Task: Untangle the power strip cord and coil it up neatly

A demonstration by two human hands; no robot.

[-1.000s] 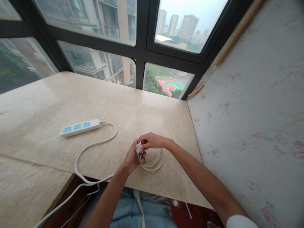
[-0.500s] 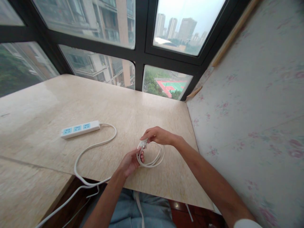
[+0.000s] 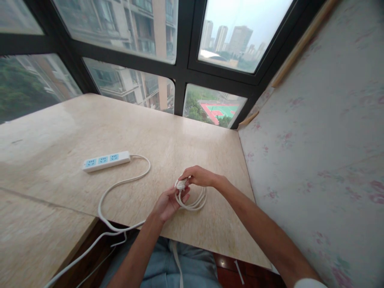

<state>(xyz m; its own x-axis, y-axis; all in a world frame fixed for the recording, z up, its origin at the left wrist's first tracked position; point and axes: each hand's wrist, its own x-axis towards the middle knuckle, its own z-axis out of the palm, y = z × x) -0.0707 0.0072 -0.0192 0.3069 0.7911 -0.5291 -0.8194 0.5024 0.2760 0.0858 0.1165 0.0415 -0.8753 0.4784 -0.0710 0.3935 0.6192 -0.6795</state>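
Observation:
Between my two hands is a white plug (image 3: pixel 181 184) at the end of a white cable. My left hand (image 3: pixel 168 203) holds the coiled cable (image 3: pixel 195 206) just below the plug, palm turned up, its fingers curled round the loops. From above, my right hand (image 3: pixel 196 176) pinches the plug with thumb and fingertips. The loops hang to the right of my left fingers, over the stone-look ledge (image 3: pixel 222 224). Farther left on the ledge lies a white power strip (image 3: pixel 106 161) with blue socket faces. Its cord (image 3: pixel 111 188) curves down toward the ledge's front edge.
Dark window frames (image 3: pixel 180 72) close off the far side of the ledge. A flower-patterned wall (image 3: pixel 315 160) stands along the right. The cord runs over the recessed front edge at lower left, and a second ledge section (image 3: pixel 36 236) lies there.
My right hand has come slightly lower, and the plug has turned between my fingers. My left fingers have loosened a little round the loops. The whole view has shifted slightly.

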